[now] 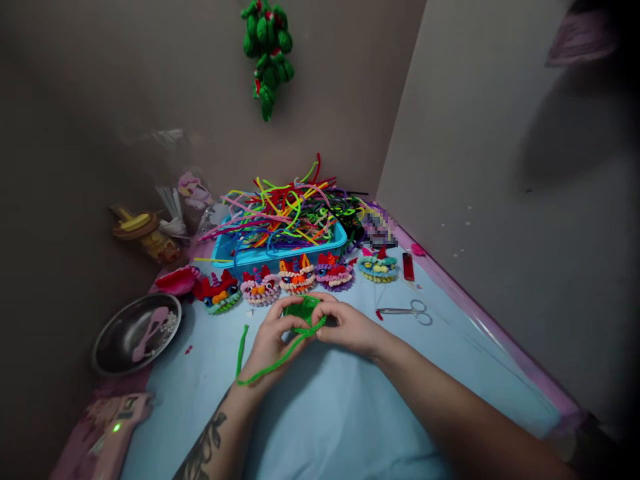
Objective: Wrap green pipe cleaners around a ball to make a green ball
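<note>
Between my two hands is a small green piece (303, 308) made of fuzzy pipe cleaner. My left hand (274, 333) is curled around its left side. The fingers of my right hand (345, 325) are closed in a pinch at its right side, on a green pipe cleaner (280, 363). The free length of that pipe cleaner runs left over my left wrist and bends upward. Just beyond my hands stands a row of several colourful pipe cleaner animal heads (297, 275).
A blue tray (280, 255) heaped with multicoloured pipe cleaners stands at the back. Scissors (406, 311) and a red lighter (409, 267) lie to the right. At left are a metal bowl (107, 347) and a pink device (113, 433) with a green light. Green figures (269, 60) hang above.
</note>
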Available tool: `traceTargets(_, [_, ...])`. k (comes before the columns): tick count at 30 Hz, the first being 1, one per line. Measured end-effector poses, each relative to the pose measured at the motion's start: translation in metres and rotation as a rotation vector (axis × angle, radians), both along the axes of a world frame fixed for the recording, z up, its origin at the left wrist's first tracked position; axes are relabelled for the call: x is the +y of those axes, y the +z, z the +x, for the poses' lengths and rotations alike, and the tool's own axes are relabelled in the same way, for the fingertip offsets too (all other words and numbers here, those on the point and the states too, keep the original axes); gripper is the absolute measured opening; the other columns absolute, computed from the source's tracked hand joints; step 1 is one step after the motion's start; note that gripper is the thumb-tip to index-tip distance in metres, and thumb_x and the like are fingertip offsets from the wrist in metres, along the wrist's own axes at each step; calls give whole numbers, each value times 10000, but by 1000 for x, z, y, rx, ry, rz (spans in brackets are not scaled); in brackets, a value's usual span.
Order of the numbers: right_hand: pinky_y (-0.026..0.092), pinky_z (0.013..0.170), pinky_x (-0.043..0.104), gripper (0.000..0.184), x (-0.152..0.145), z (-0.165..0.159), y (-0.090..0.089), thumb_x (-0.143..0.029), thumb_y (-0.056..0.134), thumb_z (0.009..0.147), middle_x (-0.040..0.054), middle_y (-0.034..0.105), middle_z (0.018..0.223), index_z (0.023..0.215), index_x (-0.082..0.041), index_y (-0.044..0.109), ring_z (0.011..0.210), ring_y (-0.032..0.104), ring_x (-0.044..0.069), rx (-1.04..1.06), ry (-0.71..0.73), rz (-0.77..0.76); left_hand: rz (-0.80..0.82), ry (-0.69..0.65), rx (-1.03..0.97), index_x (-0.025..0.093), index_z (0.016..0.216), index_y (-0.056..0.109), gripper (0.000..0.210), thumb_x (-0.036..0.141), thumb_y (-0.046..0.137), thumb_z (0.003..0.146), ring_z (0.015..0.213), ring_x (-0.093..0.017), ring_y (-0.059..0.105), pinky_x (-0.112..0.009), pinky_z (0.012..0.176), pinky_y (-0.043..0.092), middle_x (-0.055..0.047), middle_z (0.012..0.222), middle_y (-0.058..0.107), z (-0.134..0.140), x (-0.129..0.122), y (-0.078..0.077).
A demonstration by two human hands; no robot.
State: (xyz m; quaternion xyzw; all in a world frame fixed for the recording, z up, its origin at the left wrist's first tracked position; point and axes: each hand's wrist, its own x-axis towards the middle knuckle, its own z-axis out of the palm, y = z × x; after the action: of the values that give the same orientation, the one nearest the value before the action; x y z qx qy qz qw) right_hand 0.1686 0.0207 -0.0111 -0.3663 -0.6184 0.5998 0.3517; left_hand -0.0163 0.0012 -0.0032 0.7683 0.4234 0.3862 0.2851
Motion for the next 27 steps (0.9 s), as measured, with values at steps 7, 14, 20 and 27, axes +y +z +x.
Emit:
traceTargets(7, [310,1033,391,118,0,-2,-2,-114,650,612,95,468,1288,687,-184,592,1295,381,270,13,-36,11,-89,12,-59,185,753,688,26,207,675,759,1061,-222,560,-352,908,460,-102,1123,538,-1,0,-2])
traceTargets(14, [294,1051,383,118,-4,-6,-2,-107,660,661,93,449,1336,699,-200,597,1297,392,236,-137,-190,235,-251,86,-170,177,747,687,84,260,697,739,1034,-220,577,-336,868,477,-96,1119,523,-2,1,-10])
traceTargets(20, [299,1048,401,77,1,2,4,-131,672,690,99,447,1366,711,-187,624,1288,412,253,-132,-44,218,-465,58,-291,171,715,695,154,319,734,700,1085,-238,560,-322,884,469,-96,1154,531,-3,-1,-2])
traceTargets(27, [313,1030,432,101,5,11,7,-143,564,801,91,474,1307,743,-183,636,1239,449,245,-206,130,328,-668,-7,-447,164,681,707,208,331,806,606,1090,-262,566,-350,890,477,-101,1130,577,-2,-3,-1])
